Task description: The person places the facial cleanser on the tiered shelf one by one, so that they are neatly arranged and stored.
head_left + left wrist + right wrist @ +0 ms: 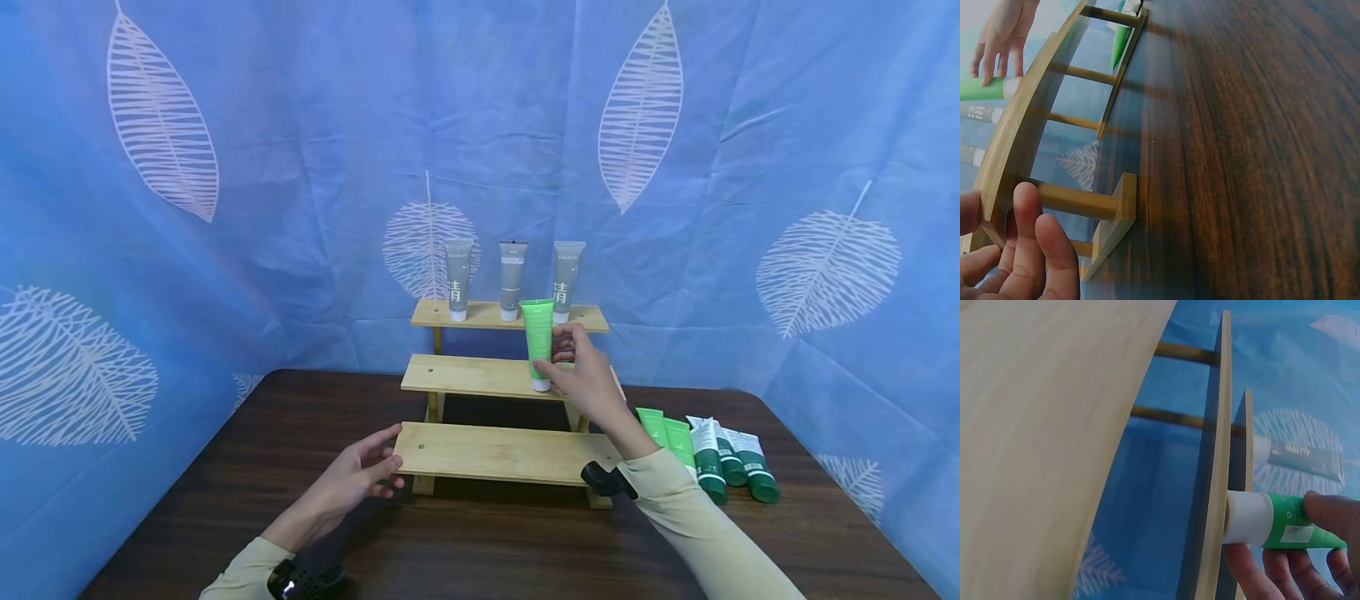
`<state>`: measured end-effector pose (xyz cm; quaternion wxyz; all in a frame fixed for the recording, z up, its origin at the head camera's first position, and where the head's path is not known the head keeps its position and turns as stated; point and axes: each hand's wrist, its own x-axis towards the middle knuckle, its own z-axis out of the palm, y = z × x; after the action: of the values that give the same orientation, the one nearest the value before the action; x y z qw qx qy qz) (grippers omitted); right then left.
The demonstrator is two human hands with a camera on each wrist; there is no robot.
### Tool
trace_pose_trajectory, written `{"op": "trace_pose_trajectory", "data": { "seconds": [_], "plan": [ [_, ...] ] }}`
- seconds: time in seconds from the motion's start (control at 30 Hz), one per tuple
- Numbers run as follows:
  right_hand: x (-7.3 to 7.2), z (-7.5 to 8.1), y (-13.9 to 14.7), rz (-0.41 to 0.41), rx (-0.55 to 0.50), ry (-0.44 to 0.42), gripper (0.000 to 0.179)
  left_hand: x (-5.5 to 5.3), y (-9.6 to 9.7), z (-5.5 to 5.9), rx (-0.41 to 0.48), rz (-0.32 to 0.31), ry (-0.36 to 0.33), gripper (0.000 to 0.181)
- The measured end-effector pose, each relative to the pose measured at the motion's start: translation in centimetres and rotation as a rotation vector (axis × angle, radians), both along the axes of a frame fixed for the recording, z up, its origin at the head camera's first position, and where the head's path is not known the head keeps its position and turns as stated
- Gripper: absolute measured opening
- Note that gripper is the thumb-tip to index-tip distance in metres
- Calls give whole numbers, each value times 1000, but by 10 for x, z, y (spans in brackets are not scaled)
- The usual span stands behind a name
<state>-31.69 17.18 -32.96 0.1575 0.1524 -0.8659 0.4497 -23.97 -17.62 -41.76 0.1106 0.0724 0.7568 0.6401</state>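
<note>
My right hand (pixel 588 379) holds a light green squeeze tube (pixel 537 337) upright, its white cap (pixel 1249 517) down at the middle step of a three-step wooden display rack (pixel 480 375). In the right wrist view the cap meets the edge of that board; whether it bears any weight I cannot tell. At the lowest step's left end, my left hand (pixel 352 479) pinches the board (pixel 1007 150), thumb on one side and fingers on the other. Three grey tubes (pixel 512 279) stand in a row on the top step, caps down, behind the green one.
On the dark wooden table (pixel 225 500), right of the rack, lie more light green tubes (pixel 678 442) and several white and dark green tubes (pixel 731 462). A blue cloth with white leaf prints (pixel 315 167) hangs behind the table and along its sides.
</note>
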Motion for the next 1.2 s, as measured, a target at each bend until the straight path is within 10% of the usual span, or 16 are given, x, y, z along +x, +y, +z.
{"op": "trace_pose_trajectory", "data": {
  "seconds": [1.2],
  "plan": [
    [-18,0,-91,38,-114,-73,44,-1,0,0,-18,3,-12,65]
  ]
}}
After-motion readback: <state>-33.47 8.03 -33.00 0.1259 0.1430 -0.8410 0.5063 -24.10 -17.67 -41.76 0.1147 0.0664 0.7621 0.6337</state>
